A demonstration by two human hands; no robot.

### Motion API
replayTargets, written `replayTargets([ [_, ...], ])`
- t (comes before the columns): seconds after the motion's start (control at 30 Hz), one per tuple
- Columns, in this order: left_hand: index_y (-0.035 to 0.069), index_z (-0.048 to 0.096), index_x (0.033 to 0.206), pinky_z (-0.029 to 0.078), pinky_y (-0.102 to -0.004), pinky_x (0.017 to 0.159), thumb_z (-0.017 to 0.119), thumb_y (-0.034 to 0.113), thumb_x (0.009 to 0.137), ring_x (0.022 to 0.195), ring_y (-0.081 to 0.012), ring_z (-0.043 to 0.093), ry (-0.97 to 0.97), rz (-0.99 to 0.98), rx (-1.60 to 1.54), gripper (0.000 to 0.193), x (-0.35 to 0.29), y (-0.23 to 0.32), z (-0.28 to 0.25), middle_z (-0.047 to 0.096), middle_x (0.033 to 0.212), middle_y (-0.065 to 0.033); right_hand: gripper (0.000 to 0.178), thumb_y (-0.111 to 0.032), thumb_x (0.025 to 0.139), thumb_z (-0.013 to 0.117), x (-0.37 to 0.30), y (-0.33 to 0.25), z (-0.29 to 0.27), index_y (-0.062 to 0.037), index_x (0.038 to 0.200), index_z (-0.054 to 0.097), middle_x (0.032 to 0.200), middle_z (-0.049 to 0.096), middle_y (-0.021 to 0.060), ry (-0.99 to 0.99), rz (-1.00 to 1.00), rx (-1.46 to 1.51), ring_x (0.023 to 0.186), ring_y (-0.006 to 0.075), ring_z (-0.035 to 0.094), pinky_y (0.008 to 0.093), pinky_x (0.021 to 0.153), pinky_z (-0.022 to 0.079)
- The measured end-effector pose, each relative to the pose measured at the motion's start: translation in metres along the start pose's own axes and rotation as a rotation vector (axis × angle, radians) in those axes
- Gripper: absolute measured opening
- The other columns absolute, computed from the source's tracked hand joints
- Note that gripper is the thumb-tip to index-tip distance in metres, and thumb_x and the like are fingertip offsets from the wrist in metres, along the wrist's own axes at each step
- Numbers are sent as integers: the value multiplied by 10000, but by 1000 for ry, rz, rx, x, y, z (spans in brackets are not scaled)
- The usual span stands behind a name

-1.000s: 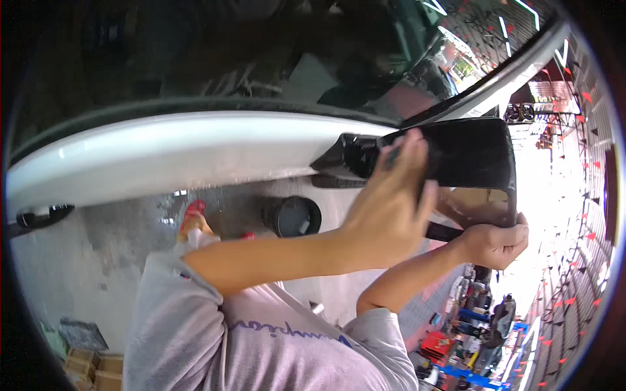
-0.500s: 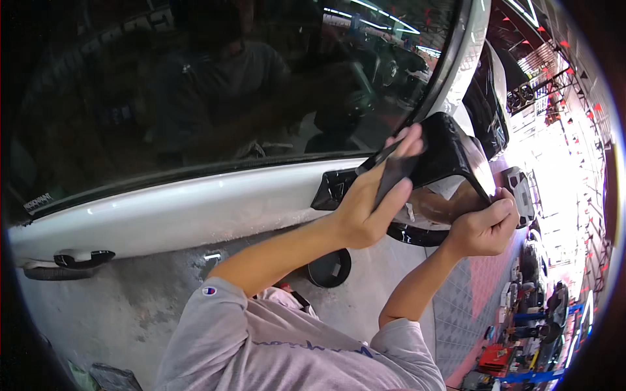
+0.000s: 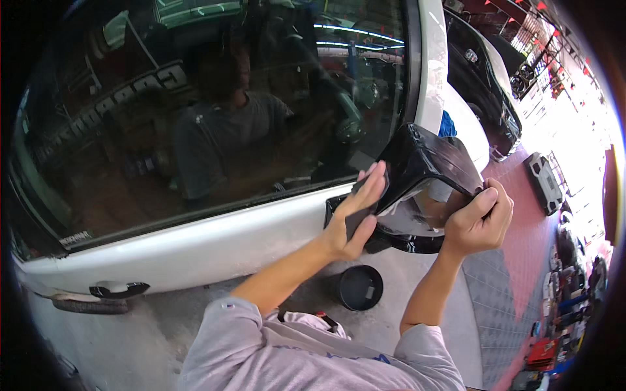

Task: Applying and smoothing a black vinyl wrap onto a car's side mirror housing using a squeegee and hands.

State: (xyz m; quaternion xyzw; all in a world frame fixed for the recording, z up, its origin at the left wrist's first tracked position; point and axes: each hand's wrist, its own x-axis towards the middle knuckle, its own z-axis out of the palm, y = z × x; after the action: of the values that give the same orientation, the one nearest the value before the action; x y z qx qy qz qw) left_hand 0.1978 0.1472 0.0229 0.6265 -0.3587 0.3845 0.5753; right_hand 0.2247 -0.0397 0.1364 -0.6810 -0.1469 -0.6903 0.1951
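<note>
A sheet of glossy black film [image 3: 407, 166] stretches over the top of the car's side mirror [image 3: 417, 244], bent along a sharp fold. My right hand [image 3: 479, 218] is closed in a pinch on the film's right corner and pulls it taut. At the opposite edge, my left hand [image 3: 355, 218] has a dark flat piece of the film between thumb and straight fingers; how firmly it grips cannot be told. Below the film, the mirror glass [image 3: 405, 218] shows reflections. The housing behind is hidden by the film.
The white car door [image 3: 215, 251] with its dark window [image 3: 261, 143] and black handle [image 3: 119, 289] runs along the left. A black bucket [image 3: 360, 288] stands on the floor beneath the mirror. Beyond are a dark car [image 3: 486, 85] and a grey case [image 3: 545, 184].
My view has shifted, so the door and bucket sit differently. Both hands stay at the film's edges; the left hand now lies lower along its side, with fingers straighter.
</note>
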Motion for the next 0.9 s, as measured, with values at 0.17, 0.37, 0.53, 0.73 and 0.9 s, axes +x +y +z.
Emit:
replayTargets([
  [0.17,-108,293,1558,136,-513,1260,511,13,866,1534,-467,259,-54,181,203,736,61,-9,-7,250,1628,-352,202,-101,978,565,1,-1,-4,29,929,712,846,706,127,-19,21,-15,764,273,667,368,723,524],
  [0.37,-124,313,1553,69,-511,1256,451,35,906,1553,-469,204,5,117,41,680,23,-23,-4,268,1620,-365,165,-119,924,602,-3,-5,3,14,906,698,804,684,135,16,7,15,699,302,625,382,661,501],
  [0.53,-107,307,1562,77,-465,1265,335,386,1066,1565,-380,223,-128,86,194,700,68,-10,-18,267,1650,-301,151,-120,912,616,4,2,-3,8,900,695,801,690,139,20,10,41,690,291,633,359,631,494],
  [0.73,-59,372,1544,135,-473,1260,453,83,985,1535,-431,290,-181,40,259,582,78,13,-27,361,1608,-290,154,-141,901,644,-2,2,-2,0,909,705,797,693,123,3,-13,30,669,277,630,349,612,496],
  [0.9,-26,400,1539,191,-503,1249,506,-77,886,1510,-422,348,-315,24,400,663,81,44,-39,400,1597,-251,157,-158,889,663,0,5,-6,-11,914,709,792,696,104,20,-14,37,646,265,622,346,598,488],
])
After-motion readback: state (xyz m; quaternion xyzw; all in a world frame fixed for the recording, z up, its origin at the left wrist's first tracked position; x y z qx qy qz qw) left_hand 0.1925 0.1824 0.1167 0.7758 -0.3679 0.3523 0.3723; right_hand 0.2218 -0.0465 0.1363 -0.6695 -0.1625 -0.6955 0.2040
